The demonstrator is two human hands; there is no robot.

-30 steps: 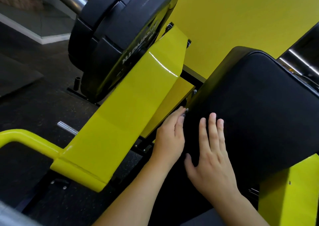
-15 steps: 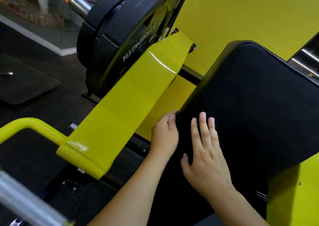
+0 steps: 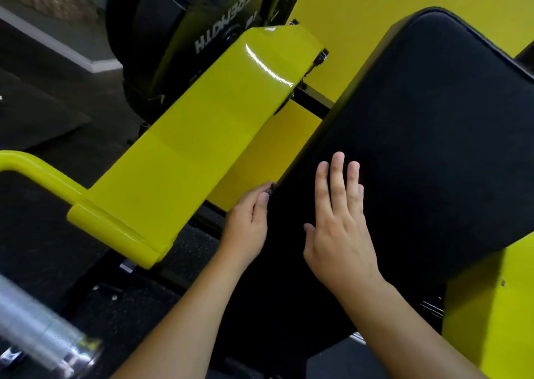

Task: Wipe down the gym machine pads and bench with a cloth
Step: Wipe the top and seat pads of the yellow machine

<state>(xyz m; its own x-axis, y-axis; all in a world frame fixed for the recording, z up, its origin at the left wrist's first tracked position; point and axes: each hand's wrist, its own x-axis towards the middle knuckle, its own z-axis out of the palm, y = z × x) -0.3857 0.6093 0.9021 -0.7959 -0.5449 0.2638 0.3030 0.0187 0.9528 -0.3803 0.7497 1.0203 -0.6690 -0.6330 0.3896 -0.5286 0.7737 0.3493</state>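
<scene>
Since a moment ago the right hand (image 3: 339,228) has slid a touch further up the big black padded vinyl cushion (image 3: 427,153), and the view has swung closer to the weight plates. That right hand lies flat on the pad, fingers straight and together, thumb out to the side, pressing the surface and gripping nothing that shows.

Over on the pad's left edge, the left hand (image 3: 247,222) is curled in, thumb and fingertips nipping something small, dark and frayed right at the seam. It could be a corner of a black cloth (image 3: 271,189), but against the black pad I cannot tell for sure; no more of any cloth can be made out.

The pad slopes up and away to the right, touching both hands. Just beside it on the left runs a glossy yellow steel lever arm (image 3: 202,147), ending in a curved yellow tube handle (image 3: 31,164). Behind that arm stand the stacked black rubber weight plates (image 3: 185,31), white lettering upside down. A blurred chrome bar (image 3: 31,329) crosses the lower left corner above the dark speckled rubber floor (image 3: 37,257).
</scene>
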